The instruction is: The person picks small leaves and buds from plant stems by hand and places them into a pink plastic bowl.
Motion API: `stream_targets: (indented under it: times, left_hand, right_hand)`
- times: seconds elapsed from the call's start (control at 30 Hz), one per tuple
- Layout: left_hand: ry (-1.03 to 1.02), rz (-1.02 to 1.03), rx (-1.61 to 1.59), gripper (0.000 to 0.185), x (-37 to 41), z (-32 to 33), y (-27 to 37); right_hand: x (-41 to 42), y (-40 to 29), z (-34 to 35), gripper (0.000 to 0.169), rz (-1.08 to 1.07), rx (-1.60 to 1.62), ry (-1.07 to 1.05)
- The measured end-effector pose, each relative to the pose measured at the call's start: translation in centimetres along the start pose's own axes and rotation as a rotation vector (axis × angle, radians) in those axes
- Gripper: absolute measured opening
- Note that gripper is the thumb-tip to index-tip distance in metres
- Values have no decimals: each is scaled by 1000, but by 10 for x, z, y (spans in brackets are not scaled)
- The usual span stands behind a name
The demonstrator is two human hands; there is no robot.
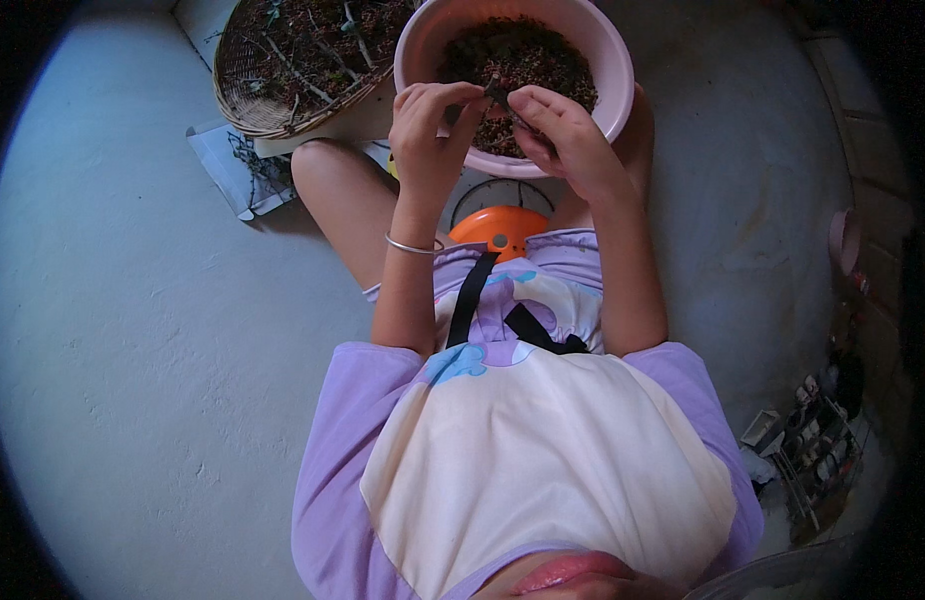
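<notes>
Above a pink plastic basin (620, 90), both of my hands meet at a small dark twig-like piece (500, 94). My left hand (432, 127) pinches its upper end between thumb and fingertips; a silver bangle circles that wrist. My right hand (564, 139) grips its lower part, thumb on top and fingers curled under. Blur and the fingers hide the piece's exact shape. Small reddish-brown berries or husks (537, 52), with dark bits among them, lie inside the basin, which sits between my knees.
To the left, a wicker basket (234, 112) holds twigs and similar reddish-brown bits. Below it, a white box (215, 157) has thin dark stems in it. An orange plastic object (481, 225) shows between my thighs. A rack of shoes (822, 442) stands far right.
</notes>
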State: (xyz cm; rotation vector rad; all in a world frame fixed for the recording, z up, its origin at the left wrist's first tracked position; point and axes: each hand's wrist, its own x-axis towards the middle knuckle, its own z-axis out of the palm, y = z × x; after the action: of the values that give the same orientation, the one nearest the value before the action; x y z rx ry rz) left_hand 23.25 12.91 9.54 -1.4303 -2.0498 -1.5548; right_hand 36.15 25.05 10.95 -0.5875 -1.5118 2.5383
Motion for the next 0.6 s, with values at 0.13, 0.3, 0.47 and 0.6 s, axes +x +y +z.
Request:
stream_targets:
  times: [0.13, 0.3, 0.47, 0.6]
  left_hand:
    - [-4, -9, 3, 14, -1, 1, -1]
    - [-2, -24, 8, 14, -1, 3, 0]
    - [11, -53, 2, 17, 1, 4, 3]
    - [-50, -47, 49, 19, 0, 1, 0]
  right_hand:
    - [3, 2, -2, 26, -9, -10, -1]
    - [3, 11, -1, 26, -84, -64, 86]
    - [2, 5, 1, 25, -177, -142, 195]
    - [-3, 6, 3, 30, -235, -208, 178]
